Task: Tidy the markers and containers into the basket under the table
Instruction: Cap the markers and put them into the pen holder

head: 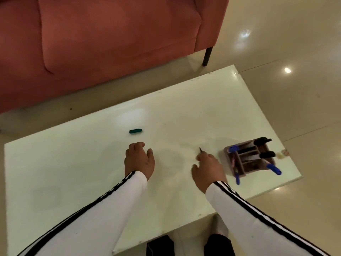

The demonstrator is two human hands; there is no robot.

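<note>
1. Sofa: red-pink upholstery, standing on the floor beyond the desk's far edge. Not part of the task.
2. Desk: white and glossy. It carries every task item in view. The basket under it does not show.
3. Organiser: pink and compartmented, standing close to the desk's right edge, near the near-right corner. It holds black-capped markers and blue-capped markers, some leaning out over its rim.
4. Left hand: white striped sleeve, low over the middle of the desk with the fingers curled downward. Whether anything is under them cannot be told. It sits just nearside of the green piece.
5. Right hand: between the left hand and the organiser, grasping a thin dark pen. Only the pen's pointed end shows past the fingers.
6. Green piece: short, either a marker cap or a stubby marker. It lies loose on its side toward the desk's far edge, apart from everything else.
7. Step in hand, as judged: gathering the loose items before anything goes down into the basket.
8. Next move, as judged: the pen goes into an organiser compartment and the left hand reaches forward to pinch the green piece. The organiser then needs a level, steady lift, since the leaning markers could tip out.
</note>
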